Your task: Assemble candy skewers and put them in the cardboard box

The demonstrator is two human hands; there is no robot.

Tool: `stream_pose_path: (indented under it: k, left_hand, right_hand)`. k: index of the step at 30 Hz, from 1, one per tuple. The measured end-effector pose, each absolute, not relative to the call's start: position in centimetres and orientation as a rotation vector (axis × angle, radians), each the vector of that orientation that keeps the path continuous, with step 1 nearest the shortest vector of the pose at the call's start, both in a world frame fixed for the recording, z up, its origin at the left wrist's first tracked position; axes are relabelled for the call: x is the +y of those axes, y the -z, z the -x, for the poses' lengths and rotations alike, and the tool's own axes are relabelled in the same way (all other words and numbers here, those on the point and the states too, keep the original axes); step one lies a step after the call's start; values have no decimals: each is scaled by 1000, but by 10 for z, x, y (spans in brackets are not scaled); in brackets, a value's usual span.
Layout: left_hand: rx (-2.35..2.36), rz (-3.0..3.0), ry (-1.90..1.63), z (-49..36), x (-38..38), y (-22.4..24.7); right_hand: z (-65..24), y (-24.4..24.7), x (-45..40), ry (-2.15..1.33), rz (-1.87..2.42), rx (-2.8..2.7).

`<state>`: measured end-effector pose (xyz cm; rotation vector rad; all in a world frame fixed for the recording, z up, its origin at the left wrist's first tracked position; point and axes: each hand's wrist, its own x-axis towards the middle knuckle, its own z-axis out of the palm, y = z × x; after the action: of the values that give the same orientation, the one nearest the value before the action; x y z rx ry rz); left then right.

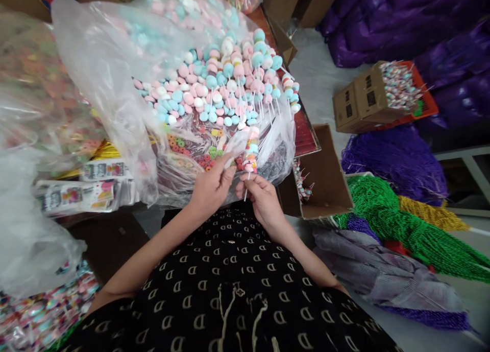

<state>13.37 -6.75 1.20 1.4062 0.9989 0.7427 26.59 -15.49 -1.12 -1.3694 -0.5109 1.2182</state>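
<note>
From my end of the feed I take the bag [82, 38] as my landmark: its clear film is spread over the tabletop [306, 137], probably so the loose sweets [179, 96] stay heaped together instead of rolling away. On the bag's right part, other skewers [258, 61] lean on the heap with their bare ends toward its near edge, which I'd guess leaves those ends easy to pick up. Small rings [178, 143] show toward the bag's near edge, though I can't tell whether they lie on the film or under it. An open box [331, 176] stands just right of the bag, and packets [82, 191] lie just left of it, both seemingly set within arm's reach. The skewer [251, 145] in hand is at the bag's near edge. My right hand [264, 197] has its grip pinched on the bare stem, likely to spare the threaded sweets, which all sit beyond the fingertips, pointing toward the bag, while the stem's end sticks out behind. The left hand [212, 184] is just left of the skewer, fingers near the film; I can't tell whether that grip is closed on anything.
</note>
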Motion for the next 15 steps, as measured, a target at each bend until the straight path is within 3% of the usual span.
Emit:
stream_pose_path:
  k: [3, 9, 15]
  left_hand:
    - [919, -1057, -802, -138, -57, -9]
    - [649, -591, -558, -152, -53, -11]
    - [651, -522, -601, -153, -54, -11]
  right_hand:
    - [-269, -3, -159, -1309, 1295, -507]
    - [-270, -12, -159, -1504, 1276, -609]
    - [-279, -8, -159, -1227, 1520, -890]
